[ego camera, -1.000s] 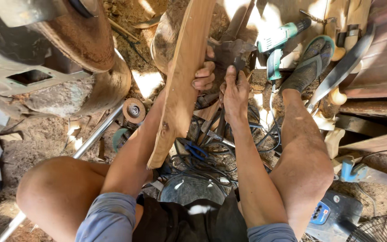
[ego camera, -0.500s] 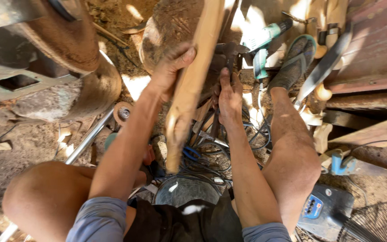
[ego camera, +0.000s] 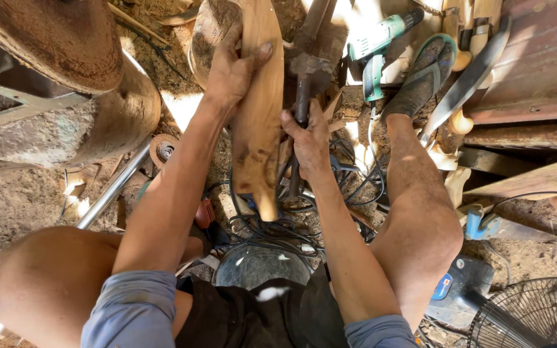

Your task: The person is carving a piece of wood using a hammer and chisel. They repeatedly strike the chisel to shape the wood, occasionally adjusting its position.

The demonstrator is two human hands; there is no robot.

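Gripping the wooden plank [ego camera: 258, 116] firmly, the left hand [ego camera: 230, 71] should steady it while the right hand [ego camera: 307, 138], closed around the hammer handle [ego camera: 301, 103], strikes beside it.

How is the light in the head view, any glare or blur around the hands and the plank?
Head view: hard sunlight blows out the ground by the green drill; left hand and wooden plank sunlit and sharp; right hand on the dark tool handle, half shaded; cables below in deep shadow; slight wide-angle stretching at edges.

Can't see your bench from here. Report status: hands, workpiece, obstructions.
Left hand gripping curved wooden plank. Right hand shut on hammer handle. Tangled cables and green drill crowd the ground nearby.
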